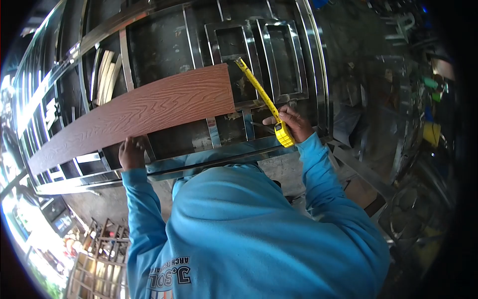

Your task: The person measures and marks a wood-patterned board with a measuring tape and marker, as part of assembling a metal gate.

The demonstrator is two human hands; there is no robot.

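Note:
A long reddish-brown board (pixel 149 102) with an embossed wood-grain face lies across a shiny metal frame (pixel 318 60). My left hand (pixel 132 152) is closed at the board's near edge, its fingertips against it; some fingers are hidden. In my right hand (pixel 294 123) is a yellow tape measure (pixel 284 134), with a length of blade drawn out. The blade runs up and to the left, its hooked tip a little to the right of the board's square end and apart from it. A thin dark item, too small to name, shows by my right fingers.
Smaller rectangular metal frames (pixel 283 60) sit inside the large frame, beyond the blade. Several pale curved strips (pixel 107 77) lie at the left. A slatted wooden rack (pixel 97 269) stands low at the left, and cluttered items fill the dim right side.

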